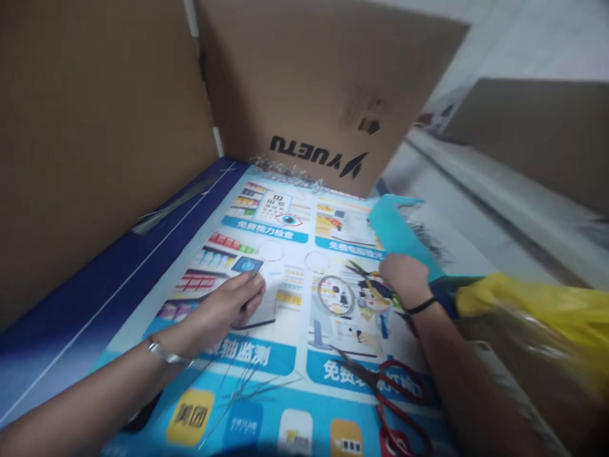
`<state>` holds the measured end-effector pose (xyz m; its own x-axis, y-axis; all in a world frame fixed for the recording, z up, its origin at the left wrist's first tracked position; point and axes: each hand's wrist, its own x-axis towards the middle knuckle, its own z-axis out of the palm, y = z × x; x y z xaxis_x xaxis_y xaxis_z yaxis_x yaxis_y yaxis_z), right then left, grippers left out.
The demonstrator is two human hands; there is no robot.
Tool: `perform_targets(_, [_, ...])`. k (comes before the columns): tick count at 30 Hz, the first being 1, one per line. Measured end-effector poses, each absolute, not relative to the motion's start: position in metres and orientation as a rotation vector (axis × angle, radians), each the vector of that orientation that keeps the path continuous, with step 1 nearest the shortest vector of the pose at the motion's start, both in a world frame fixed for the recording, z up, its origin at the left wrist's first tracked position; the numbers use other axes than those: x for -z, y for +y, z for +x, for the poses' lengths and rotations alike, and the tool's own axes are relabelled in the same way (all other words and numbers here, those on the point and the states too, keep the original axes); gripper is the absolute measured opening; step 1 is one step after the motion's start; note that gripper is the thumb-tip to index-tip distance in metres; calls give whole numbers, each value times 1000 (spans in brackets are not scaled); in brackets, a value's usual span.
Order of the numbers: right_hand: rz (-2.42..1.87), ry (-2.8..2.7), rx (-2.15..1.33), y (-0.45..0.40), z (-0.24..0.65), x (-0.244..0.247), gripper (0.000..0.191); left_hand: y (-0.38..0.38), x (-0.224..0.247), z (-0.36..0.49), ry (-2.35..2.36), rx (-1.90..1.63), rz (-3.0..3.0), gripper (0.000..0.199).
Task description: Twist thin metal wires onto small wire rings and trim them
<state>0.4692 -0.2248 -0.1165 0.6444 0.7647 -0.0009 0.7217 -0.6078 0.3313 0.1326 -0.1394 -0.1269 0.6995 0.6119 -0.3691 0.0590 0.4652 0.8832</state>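
My left hand [238,299] is closed above the printed sheet [297,304], its fingertips pressed together. Whatever they pinch is too small or blurred to name. My right hand [405,278] is closed around a pair of scissors [360,269]; the dark blades point left from the fingers, and the hand hides most of the handles. Nearer to me, red-handled scissors [397,395] lie on the sheet. Between the hands is a pale ring [336,295]. Thin wire-like strands [238,397] are scattered at the front.
A cardboard panel [304,82] marked YUETU stands behind, with another brown panel [99,139] on the left. More strands lie along the back edge. At right are a turquoise strip [404,231], a yellow plastic bag [528,311] and a further box [537,139].
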Motion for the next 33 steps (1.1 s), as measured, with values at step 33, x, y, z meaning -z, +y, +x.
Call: perform_targets(33, [1171,2895,293,-244,287,133,15,-118,130,122,635,-575,1034,28])
